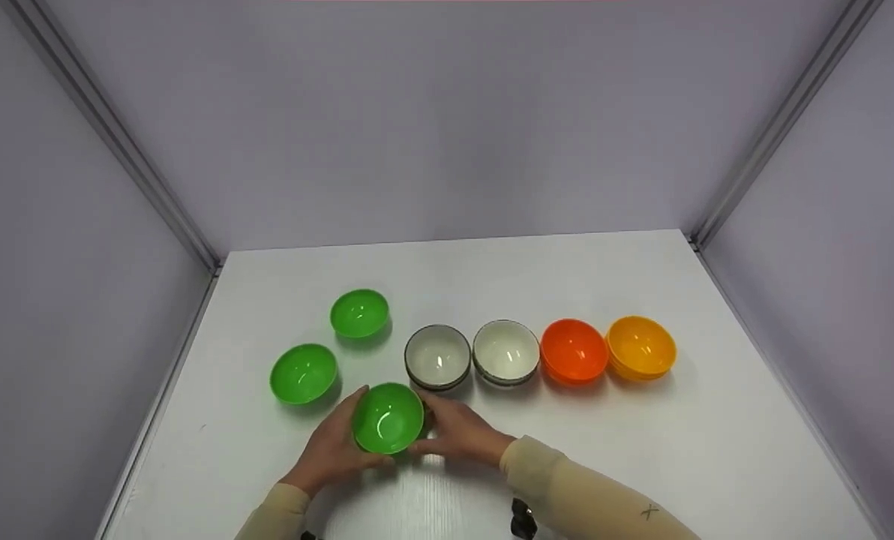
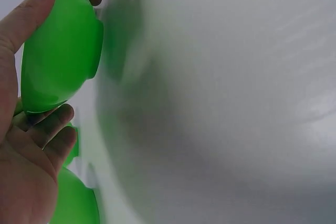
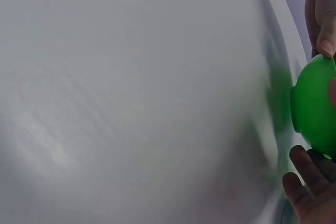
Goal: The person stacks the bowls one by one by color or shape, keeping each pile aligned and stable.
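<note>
A green bowl (image 1: 388, 420) is held upright between both hands near the front of the table. My left hand (image 1: 334, 448) grips its left side, the thumb at the near rim and the fingers on the far side. From the right, my right hand (image 1: 458, 431) holds the same bowl, thumb low and fingers at the far right of the rim. In the left wrist view the bowl's foot (image 2: 96, 50) shows close over the table surface. Two more green bowls stand nearby, one (image 1: 304, 374) left of the hands and another (image 1: 360, 313) farther back.
To the right runs a row of bowls: a dark-rimmed greyish-white stack (image 1: 438, 355), a dark-rimmed white stack (image 1: 506, 350), an orange-red stack (image 1: 574, 350) and a yellow stack (image 1: 642, 346). Pale walls (image 1: 447, 135) enclose the white table (image 1: 642, 457) at the back and sides.
</note>
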`<action>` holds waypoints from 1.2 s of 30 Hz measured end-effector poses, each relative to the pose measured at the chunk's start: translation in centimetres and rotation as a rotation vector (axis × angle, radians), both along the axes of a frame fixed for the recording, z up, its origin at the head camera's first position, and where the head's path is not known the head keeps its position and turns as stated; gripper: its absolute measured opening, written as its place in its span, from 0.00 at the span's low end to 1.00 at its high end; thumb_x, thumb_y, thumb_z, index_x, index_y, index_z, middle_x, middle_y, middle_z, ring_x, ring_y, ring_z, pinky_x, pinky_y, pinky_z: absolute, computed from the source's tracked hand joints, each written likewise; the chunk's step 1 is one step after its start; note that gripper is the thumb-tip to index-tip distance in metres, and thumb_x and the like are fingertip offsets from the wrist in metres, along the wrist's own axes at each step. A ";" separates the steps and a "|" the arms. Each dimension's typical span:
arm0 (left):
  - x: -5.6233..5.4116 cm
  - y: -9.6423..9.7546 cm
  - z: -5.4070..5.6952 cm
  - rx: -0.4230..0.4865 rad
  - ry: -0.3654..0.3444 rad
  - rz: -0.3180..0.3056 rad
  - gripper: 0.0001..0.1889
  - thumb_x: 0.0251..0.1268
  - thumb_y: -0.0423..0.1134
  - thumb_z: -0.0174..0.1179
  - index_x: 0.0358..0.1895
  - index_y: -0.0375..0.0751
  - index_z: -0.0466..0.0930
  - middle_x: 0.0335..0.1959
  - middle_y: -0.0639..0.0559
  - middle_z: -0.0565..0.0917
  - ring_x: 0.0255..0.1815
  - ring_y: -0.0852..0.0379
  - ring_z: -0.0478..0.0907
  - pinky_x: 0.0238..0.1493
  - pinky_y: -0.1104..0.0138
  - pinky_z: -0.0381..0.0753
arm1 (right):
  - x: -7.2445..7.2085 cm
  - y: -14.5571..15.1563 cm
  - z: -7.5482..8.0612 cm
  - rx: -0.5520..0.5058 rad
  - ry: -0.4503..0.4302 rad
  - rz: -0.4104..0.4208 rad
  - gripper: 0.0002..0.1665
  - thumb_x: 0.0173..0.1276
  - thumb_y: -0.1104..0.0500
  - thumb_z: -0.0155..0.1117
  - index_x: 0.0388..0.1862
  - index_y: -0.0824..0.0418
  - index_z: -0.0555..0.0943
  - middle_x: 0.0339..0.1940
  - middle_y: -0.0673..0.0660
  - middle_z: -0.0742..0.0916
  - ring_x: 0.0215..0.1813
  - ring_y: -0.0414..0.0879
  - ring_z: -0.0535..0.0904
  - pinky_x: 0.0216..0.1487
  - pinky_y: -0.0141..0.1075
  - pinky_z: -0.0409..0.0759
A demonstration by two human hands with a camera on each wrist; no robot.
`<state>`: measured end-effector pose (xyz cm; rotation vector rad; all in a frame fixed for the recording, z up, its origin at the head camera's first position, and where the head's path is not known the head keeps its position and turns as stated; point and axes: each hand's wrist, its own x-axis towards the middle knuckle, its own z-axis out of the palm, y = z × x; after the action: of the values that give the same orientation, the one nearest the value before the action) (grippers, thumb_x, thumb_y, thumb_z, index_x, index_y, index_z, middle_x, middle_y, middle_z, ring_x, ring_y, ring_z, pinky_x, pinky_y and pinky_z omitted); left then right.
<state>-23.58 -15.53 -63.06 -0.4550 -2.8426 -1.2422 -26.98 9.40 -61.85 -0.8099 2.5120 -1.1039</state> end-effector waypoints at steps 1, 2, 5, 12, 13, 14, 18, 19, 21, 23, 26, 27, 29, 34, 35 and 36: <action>0.1 0.2 0.1 -0.008 0.007 -0.003 0.66 0.24 0.61 0.80 0.73 0.36 0.56 0.69 0.42 0.67 0.68 0.44 0.65 0.67 0.50 0.64 | 0.1 0.3 0.1 0.001 0.000 0.003 0.57 0.49 0.39 0.76 0.75 0.51 0.60 0.52 0.45 0.81 0.49 0.35 0.77 0.55 0.35 0.76; 0.2 0.5 0.3 -0.016 0.013 -0.005 0.66 0.25 0.61 0.80 0.73 0.36 0.56 0.69 0.42 0.67 0.68 0.44 0.65 0.67 0.50 0.64 | 0.1 0.6 0.2 0.003 -0.003 0.007 0.57 0.49 0.39 0.76 0.75 0.50 0.60 0.52 0.44 0.81 0.49 0.35 0.77 0.55 0.35 0.76; 0.7 1.4 0.7 -0.030 0.038 -0.016 0.66 0.25 0.62 0.79 0.72 0.36 0.56 0.68 0.41 0.68 0.67 0.44 0.66 0.66 0.51 0.66 | 0.4 1.8 0.6 0.002 -0.012 0.025 0.56 0.48 0.39 0.76 0.74 0.46 0.60 0.53 0.42 0.81 0.49 0.34 0.77 0.54 0.35 0.76; 1.6 3.9 1.6 -0.030 0.086 -0.075 0.64 0.27 0.62 0.79 0.72 0.36 0.56 0.67 0.44 0.69 0.66 0.47 0.68 0.64 0.52 0.69 | 0.9 5.0 1.4 0.000 0.097 0.115 0.57 0.49 0.40 0.76 0.75 0.47 0.59 0.54 0.40 0.80 0.47 0.34 0.77 0.50 0.36 0.79; 1.7 4.3 1.7 -0.031 0.093 -0.089 0.64 0.27 0.62 0.79 0.72 0.36 0.56 0.67 0.45 0.69 0.65 0.47 0.68 0.64 0.53 0.70 | 0.9 5.4 1.4 0.008 0.114 0.128 0.58 0.48 0.40 0.77 0.75 0.48 0.57 0.54 0.40 0.79 0.47 0.34 0.77 0.51 0.36 0.79; 1.8 4.6 1.7 -0.028 0.099 -0.103 0.64 0.27 0.61 0.79 0.72 0.37 0.56 0.67 0.45 0.69 0.65 0.48 0.69 0.63 0.53 0.71 | 1.0 5.9 1.5 0.011 0.125 0.140 0.60 0.48 0.41 0.77 0.76 0.49 0.56 0.55 0.40 0.78 0.48 0.34 0.77 0.51 0.36 0.79; 2.0 6.0 1.9 0.013 0.116 -0.150 0.64 0.26 0.59 0.80 0.72 0.39 0.56 0.65 0.48 0.71 0.63 0.49 0.71 0.62 0.53 0.72 | 1.3 7.5 1.5 0.015 0.125 0.153 0.62 0.47 0.40 0.77 0.76 0.50 0.55 0.57 0.40 0.77 0.50 0.34 0.76 0.52 0.35 0.78; 2.0 6.3 1.9 0.020 0.115 -0.159 0.64 0.26 0.59 0.80 0.72 0.40 0.56 0.64 0.49 0.72 0.63 0.50 0.71 0.61 0.53 0.72 | 1.4 7.9 1.5 0.011 0.123 0.153 0.61 0.46 0.39 0.77 0.75 0.50 0.56 0.57 0.41 0.77 0.50 0.35 0.76 0.52 0.35 0.78; 1.9 7.0 1.8 0.037 0.113 -0.171 0.64 0.25 0.58 0.81 0.72 0.41 0.56 0.64 0.50 0.72 0.62 0.51 0.71 0.61 0.53 0.72 | 1.4 8.6 1.5 0.008 0.123 0.149 0.60 0.46 0.39 0.77 0.74 0.48 0.57 0.57 0.41 0.77 0.51 0.36 0.76 0.52 0.35 0.79; 1.8 7.6 1.8 0.044 0.116 -0.176 0.64 0.25 0.57 0.81 0.72 0.40 0.56 0.64 0.50 0.72 0.62 0.50 0.71 0.61 0.53 0.72 | 1.4 9.2 1.5 0.005 0.138 0.151 0.60 0.46 0.39 0.77 0.74 0.48 0.57 0.58 0.42 0.77 0.52 0.37 0.76 0.53 0.36 0.79; 1.6 8.6 1.8 0.048 0.127 -0.177 0.64 0.24 0.57 0.81 0.72 0.39 0.56 0.64 0.50 0.72 0.62 0.50 0.72 0.61 0.53 0.73 | 1.3 10.2 1.4 0.013 0.182 0.161 0.61 0.45 0.39 0.78 0.75 0.48 0.56 0.62 0.43 0.75 0.56 0.39 0.76 0.56 0.39 0.78; 1.6 9.0 1.8 0.048 0.131 -0.181 0.65 0.25 0.57 0.81 0.73 0.39 0.56 0.65 0.50 0.71 0.62 0.49 0.72 0.60 0.53 0.73 | 1.3 10.6 1.4 0.018 0.197 0.165 0.62 0.44 0.40 0.79 0.75 0.48 0.55 0.63 0.44 0.75 0.57 0.40 0.76 0.57 0.40 0.77; 1.6 9.7 1.8 0.046 0.133 -0.190 0.65 0.25 0.58 0.81 0.73 0.38 0.55 0.65 0.49 0.71 0.62 0.49 0.72 0.60 0.53 0.73 | 1.2 11.3 1.2 0.033 0.223 0.168 0.65 0.43 0.40 0.80 0.76 0.48 0.53 0.65 0.45 0.74 0.59 0.41 0.76 0.58 0.41 0.77; 1.7 11.3 1.2 0.037 0.100 -0.216 0.65 0.25 0.59 0.80 0.73 0.40 0.55 0.66 0.50 0.70 0.63 0.50 0.71 0.62 0.54 0.72 | 1.4 13.0 0.5 0.074 0.238 0.169 0.69 0.40 0.37 0.80 0.77 0.48 0.51 0.68 0.46 0.72 0.61 0.42 0.74 0.59 0.44 0.76; 1.7 11.6 1.0 0.036 0.093 -0.221 0.65 0.26 0.59 0.80 0.73 0.41 0.55 0.66 0.49 0.70 0.63 0.50 0.70 0.62 0.55 0.72 | 1.4 13.3 0.3 0.085 0.232 0.165 0.69 0.40 0.36 0.79 0.77 0.47 0.51 0.69 0.45 0.71 0.62 0.42 0.74 0.60 0.44 0.75; 1.7 11.9 0.7 0.037 0.086 -0.226 0.64 0.26 0.59 0.80 0.73 0.41 0.54 0.66 0.49 0.69 0.64 0.50 0.70 0.63 0.55 0.71 | 1.5 13.6 0.0 0.091 0.221 0.161 0.69 0.40 0.34 0.79 0.77 0.47 0.51 0.69 0.45 0.71 0.63 0.42 0.73 0.61 0.44 0.75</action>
<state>-21.93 -3.62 -62.36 -0.8269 -2.7523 -1.2702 -25.51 23.01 -61.81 -1.1414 2.5951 -0.8843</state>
